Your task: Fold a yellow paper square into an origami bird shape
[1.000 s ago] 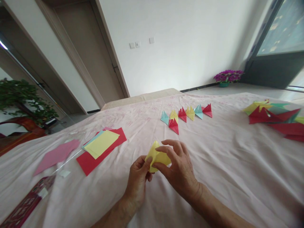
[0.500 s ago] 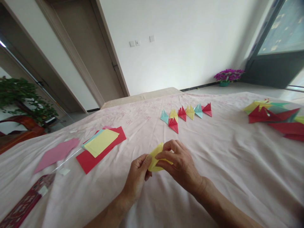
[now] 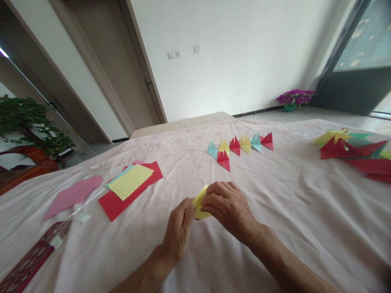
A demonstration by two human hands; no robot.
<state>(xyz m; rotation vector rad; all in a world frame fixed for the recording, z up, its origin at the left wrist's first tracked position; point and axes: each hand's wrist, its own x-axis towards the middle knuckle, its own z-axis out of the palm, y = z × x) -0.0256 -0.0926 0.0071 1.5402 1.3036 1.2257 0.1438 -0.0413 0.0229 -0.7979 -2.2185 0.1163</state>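
A small folded yellow paper (image 3: 199, 202) is pinched between both of my hands just above the pale pink cloth (image 3: 293, 203). My left hand (image 3: 180, 230) grips its lower left edge with closed fingers. From the right, my right hand (image 3: 227, 207) covers most of the paper, fingers curled over it. Only the paper's upper left corner shows.
A row of small folded paper pieces (image 3: 240, 145) in teal, yellow and red stands beyond my hands. A stack of flat sheets (image 3: 131, 185), yellow on red, lies to the left beside a pink sheet (image 3: 73, 195). More folded shapes (image 3: 354, 152) pile up at far right. A dark red patterned strip (image 3: 27, 264) lies bottom left.
My right hand has closed further over the yellow paper, and less of it shows than a second ago. Both hands have stayed in about the same spot.
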